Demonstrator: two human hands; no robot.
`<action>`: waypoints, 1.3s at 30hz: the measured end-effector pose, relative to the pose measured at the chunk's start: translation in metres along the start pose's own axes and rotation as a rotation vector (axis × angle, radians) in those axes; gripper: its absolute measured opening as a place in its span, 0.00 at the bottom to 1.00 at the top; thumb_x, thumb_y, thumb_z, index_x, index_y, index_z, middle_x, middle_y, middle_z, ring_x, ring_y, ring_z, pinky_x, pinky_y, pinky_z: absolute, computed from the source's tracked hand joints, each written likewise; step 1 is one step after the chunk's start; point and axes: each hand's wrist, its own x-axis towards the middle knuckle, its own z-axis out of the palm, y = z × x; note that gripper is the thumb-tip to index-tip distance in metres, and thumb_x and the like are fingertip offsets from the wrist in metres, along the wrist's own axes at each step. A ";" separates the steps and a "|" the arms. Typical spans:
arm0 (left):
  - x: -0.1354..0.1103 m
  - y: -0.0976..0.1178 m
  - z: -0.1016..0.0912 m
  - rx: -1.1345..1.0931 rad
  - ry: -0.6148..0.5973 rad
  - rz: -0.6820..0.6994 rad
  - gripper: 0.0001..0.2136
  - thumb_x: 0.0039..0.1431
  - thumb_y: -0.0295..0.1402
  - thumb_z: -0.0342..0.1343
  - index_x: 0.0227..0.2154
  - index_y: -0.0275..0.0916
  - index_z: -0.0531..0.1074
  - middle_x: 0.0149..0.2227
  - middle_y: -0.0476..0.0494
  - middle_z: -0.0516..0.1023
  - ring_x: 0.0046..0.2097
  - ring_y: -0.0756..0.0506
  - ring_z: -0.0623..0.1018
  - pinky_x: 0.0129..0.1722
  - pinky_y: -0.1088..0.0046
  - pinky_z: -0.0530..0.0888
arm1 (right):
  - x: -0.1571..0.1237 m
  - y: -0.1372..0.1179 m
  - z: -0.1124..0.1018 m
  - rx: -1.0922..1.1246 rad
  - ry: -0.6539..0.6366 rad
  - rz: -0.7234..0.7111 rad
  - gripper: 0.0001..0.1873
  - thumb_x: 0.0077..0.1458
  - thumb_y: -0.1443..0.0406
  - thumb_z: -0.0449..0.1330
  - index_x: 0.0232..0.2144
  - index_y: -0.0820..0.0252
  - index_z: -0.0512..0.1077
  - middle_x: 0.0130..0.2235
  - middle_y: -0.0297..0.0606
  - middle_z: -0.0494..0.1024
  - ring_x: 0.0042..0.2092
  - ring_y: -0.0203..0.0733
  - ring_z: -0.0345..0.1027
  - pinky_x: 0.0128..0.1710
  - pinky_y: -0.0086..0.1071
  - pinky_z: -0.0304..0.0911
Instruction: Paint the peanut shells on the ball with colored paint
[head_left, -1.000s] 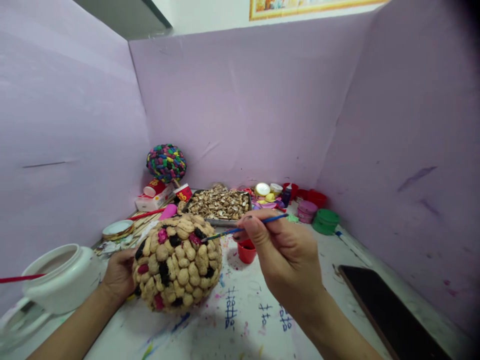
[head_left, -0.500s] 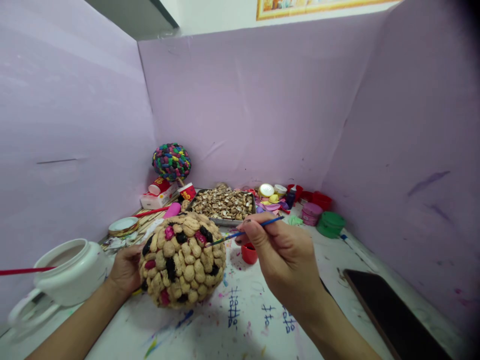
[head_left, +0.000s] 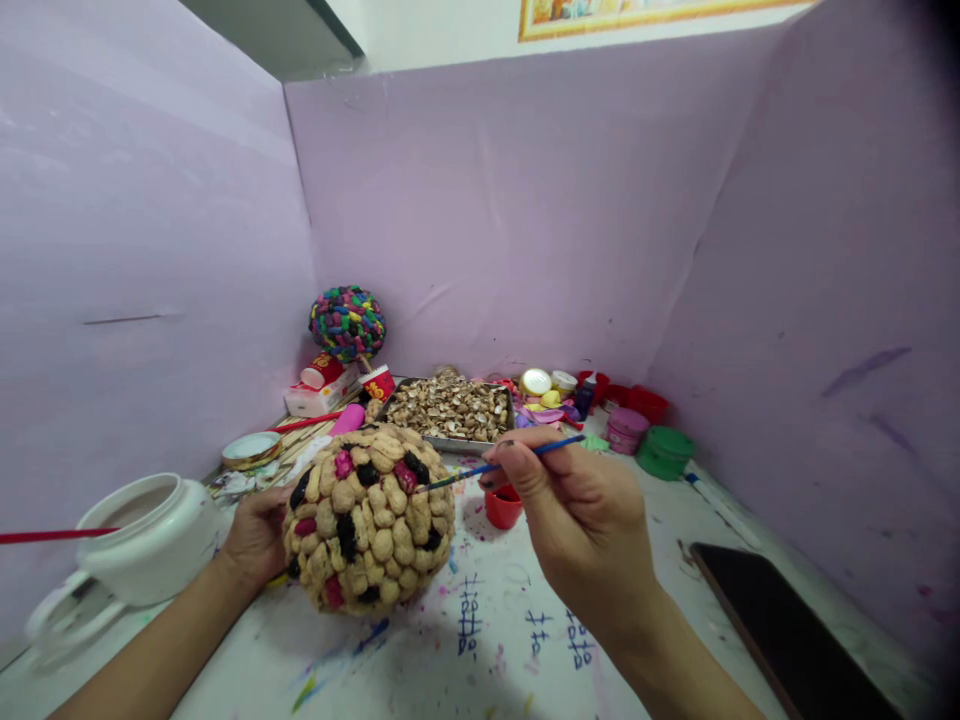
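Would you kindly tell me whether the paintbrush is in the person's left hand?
No, the right hand holds the paintbrush, while the left hand touches the side of the peanut-covered ball.

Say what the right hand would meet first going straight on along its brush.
Likely the peanut-covered ball: the tip of the brush is beside a magenta peanut on it, though depth leaves contact unclear.

A craft corner walled by lilac panels [head_left: 510, 220]
Paint streaks [head_left: 305, 692] mark the bench [head_left: 405, 670]; a tray [head_left: 459, 446] of nutshells [head_left: 450, 408] sits at its far edge, coloured tubs [head_left: 666, 454] toward the far right corner, a multicoloured ball [head_left: 347, 323] far left.
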 end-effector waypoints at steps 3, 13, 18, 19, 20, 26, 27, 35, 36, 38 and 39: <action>0.000 0.000 -0.002 -0.003 -0.008 -0.003 0.43 0.34 0.14 0.48 0.60 0.38 0.67 0.40 0.42 0.86 0.42 0.33 0.83 0.48 0.50 0.78 | -0.001 0.000 0.001 0.001 0.018 -0.012 0.11 0.62 0.68 0.55 0.28 0.60 0.73 0.24 0.32 0.78 0.25 0.32 0.73 0.24 0.24 0.65; 0.000 0.001 -0.002 0.053 -0.048 0.011 0.40 0.35 0.13 0.48 0.57 0.37 0.71 0.35 0.41 0.86 0.41 0.33 0.84 0.49 0.49 0.76 | 0.000 -0.001 -0.001 -0.009 0.005 -0.007 0.10 0.62 0.68 0.55 0.28 0.60 0.73 0.23 0.31 0.77 0.25 0.32 0.73 0.24 0.24 0.64; 0.004 0.002 -0.009 0.082 -0.135 0.000 0.35 0.37 0.13 0.49 0.53 0.36 0.74 0.32 0.41 0.86 0.39 0.33 0.84 0.50 0.49 0.75 | -0.001 -0.001 -0.001 -0.024 0.024 -0.024 0.11 0.62 0.68 0.55 0.28 0.60 0.73 0.23 0.31 0.77 0.26 0.32 0.73 0.24 0.23 0.64; 0.006 0.002 -0.011 0.088 -0.168 -0.007 0.34 0.37 0.13 0.49 0.52 0.36 0.75 0.33 0.41 0.86 0.40 0.33 0.84 0.50 0.49 0.75 | 0.000 -0.002 -0.001 -0.028 0.018 -0.026 0.11 0.62 0.69 0.55 0.28 0.60 0.73 0.23 0.31 0.77 0.25 0.31 0.73 0.24 0.22 0.64; 0.007 0.003 -0.013 0.093 -0.203 -0.015 0.34 0.37 0.13 0.50 0.52 0.36 0.75 0.33 0.41 0.86 0.41 0.33 0.84 0.51 0.49 0.75 | 0.000 -0.002 -0.001 -0.032 0.013 -0.028 0.11 0.61 0.69 0.55 0.27 0.60 0.73 0.22 0.30 0.76 0.24 0.31 0.72 0.23 0.22 0.64; 0.017 0.004 -0.025 0.133 -0.407 -0.070 0.28 0.38 0.17 0.54 0.47 0.35 0.77 0.37 0.38 0.86 0.45 0.32 0.82 0.53 0.50 0.73 | -0.003 -0.005 -0.002 -0.089 0.007 -0.124 0.08 0.61 0.70 0.56 0.30 0.59 0.72 0.24 0.28 0.76 0.24 0.28 0.70 0.24 0.20 0.64; 0.017 0.004 -0.026 0.144 -0.439 -0.081 0.26 0.39 0.18 0.55 0.46 0.34 0.78 0.37 0.38 0.85 0.46 0.32 0.82 0.53 0.50 0.73 | -0.003 -0.006 -0.002 -0.095 -0.003 -0.146 0.07 0.61 0.71 0.56 0.31 0.59 0.72 0.25 0.28 0.77 0.25 0.28 0.70 0.26 0.20 0.64; 0.014 0.003 -0.027 0.198 -0.593 -0.091 0.17 0.45 0.21 0.57 0.41 0.33 0.79 0.39 0.40 0.85 0.46 0.36 0.82 0.53 0.56 0.72 | -0.006 -0.004 -0.001 -0.171 -0.020 -0.230 0.06 0.60 0.72 0.56 0.33 0.57 0.72 0.27 0.29 0.79 0.27 0.29 0.74 0.29 0.19 0.67; 0.015 0.003 -0.027 0.201 -0.597 -0.088 0.17 0.45 0.21 0.57 0.41 0.34 0.78 0.40 0.40 0.85 0.47 0.36 0.81 0.53 0.57 0.73 | -0.006 -0.003 -0.001 -0.179 -0.034 -0.234 0.06 0.60 0.71 0.56 0.34 0.57 0.72 0.28 0.29 0.79 0.28 0.29 0.74 0.30 0.19 0.68; 0.016 0.002 -0.027 0.207 -0.598 -0.080 0.18 0.45 0.22 0.57 0.41 0.34 0.78 0.41 0.40 0.85 0.46 0.36 0.82 0.52 0.57 0.74 | -0.007 -0.002 -0.001 -0.203 -0.060 -0.247 0.06 0.61 0.71 0.56 0.35 0.57 0.72 0.28 0.29 0.80 0.29 0.30 0.76 0.30 0.19 0.69; 0.017 0.002 -0.028 0.211 -0.593 -0.077 0.17 0.46 0.23 0.58 0.42 0.34 0.79 0.41 0.39 0.85 0.45 0.35 0.82 0.51 0.57 0.74 | -0.007 -0.002 -0.001 -0.215 -0.063 -0.253 0.06 0.61 0.70 0.56 0.35 0.57 0.72 0.28 0.30 0.80 0.29 0.30 0.76 0.31 0.19 0.69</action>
